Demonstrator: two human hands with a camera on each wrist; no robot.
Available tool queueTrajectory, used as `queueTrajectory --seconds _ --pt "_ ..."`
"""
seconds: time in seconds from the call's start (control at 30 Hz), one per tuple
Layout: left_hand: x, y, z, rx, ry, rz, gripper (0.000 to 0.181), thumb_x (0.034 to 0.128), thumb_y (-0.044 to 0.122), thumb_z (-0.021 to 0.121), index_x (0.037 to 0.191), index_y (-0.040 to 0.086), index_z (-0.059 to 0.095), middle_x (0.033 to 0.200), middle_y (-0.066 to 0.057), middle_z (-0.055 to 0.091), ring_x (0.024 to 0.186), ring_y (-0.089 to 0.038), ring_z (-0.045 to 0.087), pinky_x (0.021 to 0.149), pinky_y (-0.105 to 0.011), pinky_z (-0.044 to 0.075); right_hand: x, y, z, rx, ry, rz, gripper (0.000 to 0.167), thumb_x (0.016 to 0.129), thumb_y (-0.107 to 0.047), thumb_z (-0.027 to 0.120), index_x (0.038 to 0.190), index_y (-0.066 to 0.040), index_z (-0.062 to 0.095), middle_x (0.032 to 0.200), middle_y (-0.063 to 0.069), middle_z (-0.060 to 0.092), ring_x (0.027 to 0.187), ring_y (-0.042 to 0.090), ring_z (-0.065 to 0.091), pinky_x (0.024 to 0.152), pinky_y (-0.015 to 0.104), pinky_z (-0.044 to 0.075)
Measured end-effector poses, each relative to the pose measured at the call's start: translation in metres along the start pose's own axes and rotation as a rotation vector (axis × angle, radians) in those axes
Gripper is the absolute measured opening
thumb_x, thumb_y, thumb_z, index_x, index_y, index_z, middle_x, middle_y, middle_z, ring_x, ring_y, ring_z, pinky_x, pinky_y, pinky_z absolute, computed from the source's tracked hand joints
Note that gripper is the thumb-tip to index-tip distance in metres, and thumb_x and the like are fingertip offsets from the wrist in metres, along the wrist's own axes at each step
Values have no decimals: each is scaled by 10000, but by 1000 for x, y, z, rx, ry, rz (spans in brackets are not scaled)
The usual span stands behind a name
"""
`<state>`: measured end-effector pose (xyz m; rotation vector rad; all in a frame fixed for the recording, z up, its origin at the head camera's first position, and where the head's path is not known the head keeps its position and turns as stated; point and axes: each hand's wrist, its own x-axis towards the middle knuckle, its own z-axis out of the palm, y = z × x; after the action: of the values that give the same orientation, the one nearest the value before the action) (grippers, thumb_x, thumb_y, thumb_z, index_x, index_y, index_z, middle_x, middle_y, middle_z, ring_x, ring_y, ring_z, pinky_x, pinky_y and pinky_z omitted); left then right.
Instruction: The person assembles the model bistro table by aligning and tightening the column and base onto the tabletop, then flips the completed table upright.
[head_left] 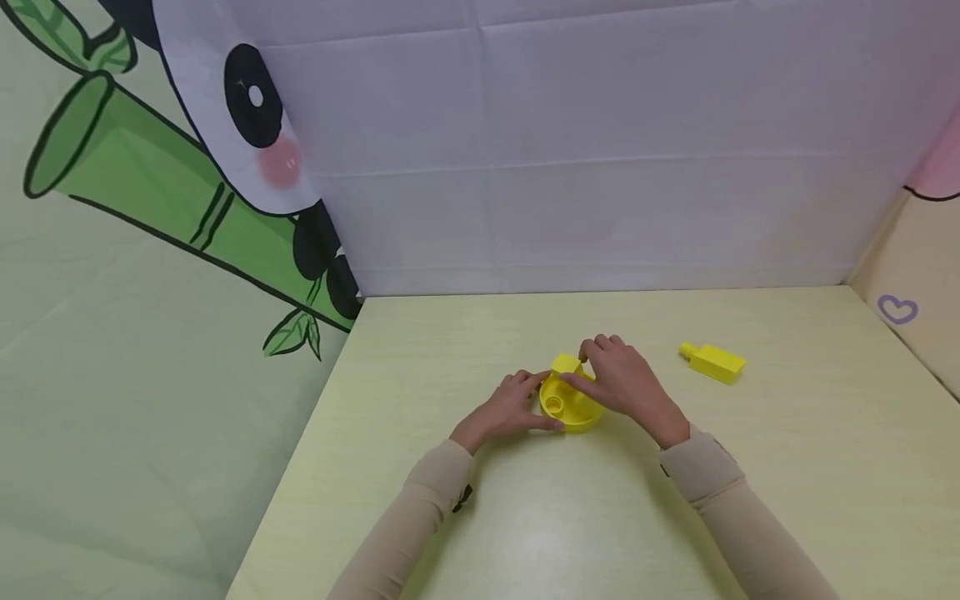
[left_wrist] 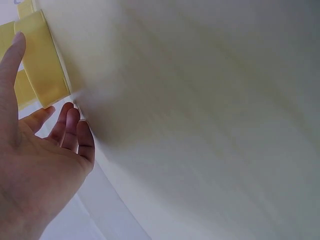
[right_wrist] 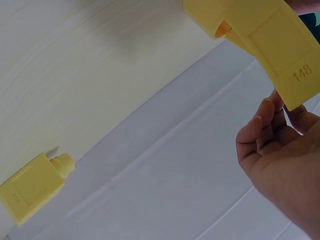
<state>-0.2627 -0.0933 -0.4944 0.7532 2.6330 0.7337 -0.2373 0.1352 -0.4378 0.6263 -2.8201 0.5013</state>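
A shallow, round yellow dish [head_left: 581, 409] sits on the pale surface [head_left: 585, 517], near the middle of its width and toward the far side. Inside the dish, toward its left, is a small raised yellow ring [head_left: 553, 405]. At the dish's far rim is a boxy yellow block [head_left: 566, 364]; the right wrist view shows the number 148 on one flat face. Whether the block is seated in the dish or only held against it, I cannot tell.

The left hand [head_left: 512, 404] is clamped on the dish from the left, its thumb against the near outer wall and its index finger at the far left. The right hand [head_left: 626, 379] comes in from the right, its grip pinched on the block between thumb and bent fingers.

Well apart to the right, a second yellow piece [head_left: 716, 364] lies on its side: a rectangular body with a narrow neck pointing left toward the hands. Its own marking is too small to read surely.

Both forearms wear beige sleeves [head_left: 750, 533]. Behind the surface hangs a creased, pale cloth [head_left: 600, 167]; to the left is a cartoon of green bamboo [head_left: 150, 158], and at the right a purple heart outline [head_left: 897, 309].
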Motion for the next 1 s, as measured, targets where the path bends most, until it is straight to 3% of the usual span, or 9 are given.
queueTrajectory --seconds 0.1,0.3,0.53,0.8,1.0 --pt "0 0 0 3 -1 1 951 879 575 772 1619 138 364 1468 -126 483 1272 -279 439 1079 -460 428 1 0 1 22 -5 -18 473 953 -411 740 1149 15 677 1007 135 645 895 319 574 793 471 521" --pt "1 -1 1 8 3 3 957 875 580 774 1620 141 363 1465 -122 482 1281 -278 438 1082 -463 427 1 3 1 95 -48 -105 500 930 -209 707 1380 -10 622 1039 125 583 882 280 498 747 407 471" --pt "2 -3 1 12 4 11 951 877 586 767 1619 145 367 1442 -120 492 1251 -273 444 1069 -454 432 6 2 3 45 -19 -116 462 936 -274 793 1282 -2 653 998 120 570 864 291 504 757 423 481" --pt "2 -4 1 4 1 12 952 875 586 767 1618 145 368 1436 -115 495 1255 -268 441 1073 -456 429 8 3 3 46 -17 -111 488 948 -283 763 1325 6 647 1052 152 590 888 313 509 781 450 477" --pt "2 -3 1 6 0 12 952 869 587 774 1616 152 375 1410 -101 505 1230 -251 441 1060 -432 437 10 3 6 55 -13 -48 447 959 -295 763 1267 9 650 1068 178 607 934 354 535 841 501 495"
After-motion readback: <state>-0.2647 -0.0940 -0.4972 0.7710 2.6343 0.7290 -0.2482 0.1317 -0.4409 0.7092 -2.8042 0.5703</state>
